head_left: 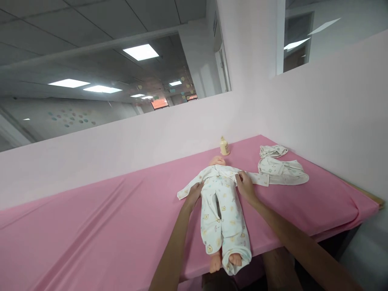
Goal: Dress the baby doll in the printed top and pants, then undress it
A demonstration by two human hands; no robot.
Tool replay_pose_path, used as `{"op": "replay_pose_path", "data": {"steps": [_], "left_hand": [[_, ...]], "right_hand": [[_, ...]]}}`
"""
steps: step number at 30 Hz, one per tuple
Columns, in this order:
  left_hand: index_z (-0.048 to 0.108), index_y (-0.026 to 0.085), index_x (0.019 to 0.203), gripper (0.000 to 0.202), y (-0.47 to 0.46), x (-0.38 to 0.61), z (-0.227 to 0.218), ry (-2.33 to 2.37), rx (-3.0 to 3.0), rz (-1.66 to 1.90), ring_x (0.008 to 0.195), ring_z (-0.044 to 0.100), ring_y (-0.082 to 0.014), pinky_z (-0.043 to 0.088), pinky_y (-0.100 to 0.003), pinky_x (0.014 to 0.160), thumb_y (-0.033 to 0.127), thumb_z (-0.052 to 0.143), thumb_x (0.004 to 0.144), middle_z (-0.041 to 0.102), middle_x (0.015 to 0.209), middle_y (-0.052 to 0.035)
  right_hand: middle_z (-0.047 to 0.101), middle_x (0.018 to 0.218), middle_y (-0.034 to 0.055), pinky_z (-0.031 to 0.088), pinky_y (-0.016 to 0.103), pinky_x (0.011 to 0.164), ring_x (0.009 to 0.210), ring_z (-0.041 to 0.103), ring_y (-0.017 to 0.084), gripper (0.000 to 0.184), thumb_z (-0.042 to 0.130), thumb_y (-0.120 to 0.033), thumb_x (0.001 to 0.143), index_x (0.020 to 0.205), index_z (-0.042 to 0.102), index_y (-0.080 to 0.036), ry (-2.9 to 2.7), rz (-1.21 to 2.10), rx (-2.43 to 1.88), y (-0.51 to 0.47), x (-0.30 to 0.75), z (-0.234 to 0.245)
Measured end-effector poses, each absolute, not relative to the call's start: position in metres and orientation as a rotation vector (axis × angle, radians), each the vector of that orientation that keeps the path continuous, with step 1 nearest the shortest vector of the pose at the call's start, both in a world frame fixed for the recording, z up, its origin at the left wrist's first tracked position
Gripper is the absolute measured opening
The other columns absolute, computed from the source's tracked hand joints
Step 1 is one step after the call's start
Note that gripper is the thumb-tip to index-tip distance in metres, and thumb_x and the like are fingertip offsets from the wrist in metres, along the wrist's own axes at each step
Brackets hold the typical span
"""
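Centrally, baby doll lies face up on pink surface, dressed in white printed sleepsuit. Left hand rests on doll's sleeve, fingers pressed together flat. Right hand at other shoulder, fingers pinching suit fabric. Beyond right fingers, spare baby clothes lie crumpled. Past doll's head, small cream bottle stands upright by wall.
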State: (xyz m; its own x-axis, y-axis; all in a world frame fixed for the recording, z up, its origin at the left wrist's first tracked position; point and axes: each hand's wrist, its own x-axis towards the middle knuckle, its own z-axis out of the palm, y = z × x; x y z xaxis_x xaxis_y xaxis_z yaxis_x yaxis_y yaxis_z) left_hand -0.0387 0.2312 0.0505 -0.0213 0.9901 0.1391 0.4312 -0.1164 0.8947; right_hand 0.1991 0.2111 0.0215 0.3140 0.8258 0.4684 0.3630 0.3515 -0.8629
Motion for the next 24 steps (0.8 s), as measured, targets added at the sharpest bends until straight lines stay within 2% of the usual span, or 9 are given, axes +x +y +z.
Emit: {"op": "replay_pose_path", "data": {"steps": [4, 7, 11, 15, 19, 21, 24], "left_hand": [[0.054, 0.018, 0.082, 0.039, 0.232, -0.035, 0.056, 1.544, 1.707, 1.099, 0.073, 0.048, -0.0147, 0.039, -0.027, 0.068, 0.057, 0.054, 0.081, 0.054, 0.078, -0.0003], [0.045, 0.020, 0.073, 0.023, 0.232, -0.033, 0.059, 1.612, 1.800, 1.205, 0.065, 0.041, -0.0133, 0.033, -0.025, 0.060, 0.040, 0.052, 0.082, 0.046, 0.069, 0.0026], [0.040, 0.022, 0.074, 0.006, 0.212, -0.043, 0.057, 1.782, 1.942, 1.227, 0.061, 0.037, -0.0143, 0.027, -0.026, 0.056, 0.019, 0.043, 0.077, 0.043, 0.066, 0.0025], [0.038, 0.022, 0.074, 0.007, 0.186, -0.054, 0.046, 1.770, 2.101, 1.044, 0.072, 0.048, -0.0188, 0.032, -0.028, 0.060, 0.018, 0.041, 0.079, 0.053, 0.077, -0.0020], [0.042, 0.023, 0.084, 0.005, 0.189, -0.048, 0.034, 1.692, 1.945, 1.107, 0.085, 0.055, -0.0218, 0.041, -0.031, 0.069, 0.022, 0.044, 0.079, 0.060, 0.094, -0.0047], [0.044, 0.022, 0.091, 0.013, 0.198, -0.045, 0.030, 1.592, 1.892, 1.173, 0.089, 0.057, -0.0222, 0.043, -0.032, 0.074, 0.021, 0.045, 0.078, 0.062, 0.100, -0.0053], [0.047, 0.021, 0.095, 0.015, 0.205, -0.047, 0.028, 1.551, 1.917, 1.120, 0.088, 0.059, -0.0247, 0.044, -0.035, 0.075, 0.025, 0.046, 0.080, 0.065, 0.100, -0.0076]], "right_hand": [[0.056, 0.069, 0.0003, 0.037, 0.031, 0.064, 0.066, 0.051, 0.019, 0.025, 0.036, -0.039, 0.092, 0.081, 0.052, -0.023, -1.480, 0.408, -1.167, 0.202, 0.191, 0.024], [0.061, 0.074, 0.0026, 0.039, 0.033, 0.066, 0.069, 0.054, 0.021, 0.027, 0.035, -0.038, 0.093, 0.082, 0.055, -0.023, -1.573, 0.365, -1.141, 0.196, 0.196, 0.022], [0.064, 0.076, 0.0035, 0.040, 0.033, 0.068, 0.072, 0.057, 0.022, 0.026, 0.037, -0.037, 0.092, 0.084, 0.058, -0.023, -1.474, 0.284, -1.247, 0.186, 0.220, 0.016], [0.062, 0.072, 0.0026, 0.039, 0.034, 0.070, 0.070, 0.055, 0.021, 0.022, 0.041, -0.035, 0.090, 0.080, 0.057, -0.023, -1.513, 0.211, -1.315, 0.180, 0.235, 0.007], [0.063, 0.079, 0.0048, 0.040, 0.035, 0.070, 0.077, 0.056, 0.023, 0.018, 0.049, -0.036, 0.084, 0.078, 0.058, -0.022, -1.613, 0.245, -1.390, 0.189, 0.227, -0.002], [0.063, 0.075, 0.0059, 0.038, 0.037, 0.068, 0.074, 0.055, 0.024, 0.017, 0.052, -0.034, 0.080, 0.069, 0.056, -0.023, -1.619, 0.272, -1.451, 0.196, 0.221, -0.004], [0.058, 0.059, 0.0060, 0.034, 0.036, 0.059, 0.058, 0.049, 0.020, 0.031, 0.053, -0.033, 0.079, 0.052, 0.043, -0.023, -1.611, 0.348, -1.474, 0.202, 0.220, -0.004]]}}
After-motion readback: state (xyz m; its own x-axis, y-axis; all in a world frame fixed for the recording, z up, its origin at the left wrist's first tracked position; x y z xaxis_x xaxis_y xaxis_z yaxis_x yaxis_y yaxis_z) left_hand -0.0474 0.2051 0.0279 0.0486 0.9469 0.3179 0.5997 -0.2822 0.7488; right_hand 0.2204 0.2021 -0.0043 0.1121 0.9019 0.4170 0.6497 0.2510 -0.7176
